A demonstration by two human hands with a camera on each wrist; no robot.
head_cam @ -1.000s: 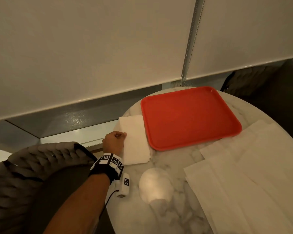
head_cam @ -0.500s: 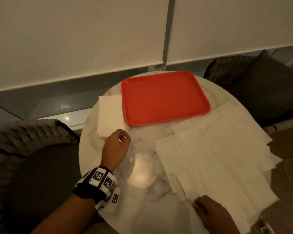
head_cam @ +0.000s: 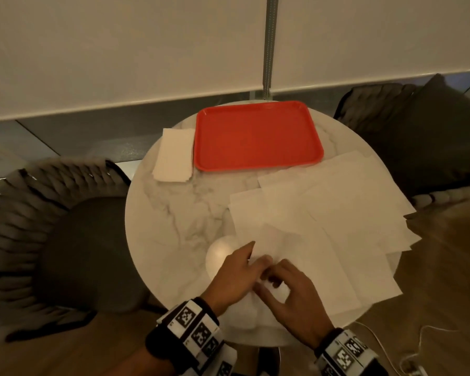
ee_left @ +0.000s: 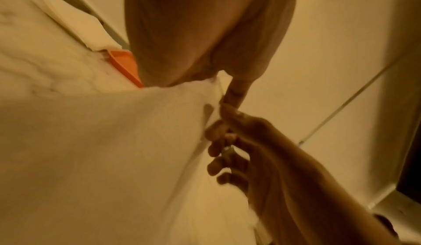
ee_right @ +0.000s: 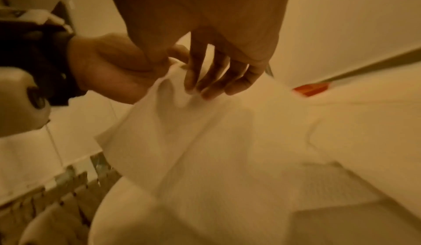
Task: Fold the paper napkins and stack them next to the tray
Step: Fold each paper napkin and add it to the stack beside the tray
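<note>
One flat red plastic tray [head_cam: 258, 135] is seen on a round marble table [head_cam: 174, 213], one stack of folded napkins [head_cam: 174, 156] touching its left edge. Several thin unfolded napkins [head_cam: 350, 207] overlap at the right; one napkin corner [head_cam: 263, 260] is pinched by both left hand [head_cam: 234, 275] and right hand [head_cam: 296, 294].

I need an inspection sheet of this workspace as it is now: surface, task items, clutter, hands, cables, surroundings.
Surface: round white marble table, a bright light reflection near the hands.
Job's things: red tray at the far side, nothing on it; stack of folded napkins beside its left edge; unfolded napkins spread overlapping on the right; one napkin lifted at its near corner.
Clutter: nothing seen.
Hands: left hand and right hand both pinch that napkin's corner.
Cables: thin white cable on the floor at right.
Surroundings: woven chair at left, dark cushion at right, window blind behind.
</note>
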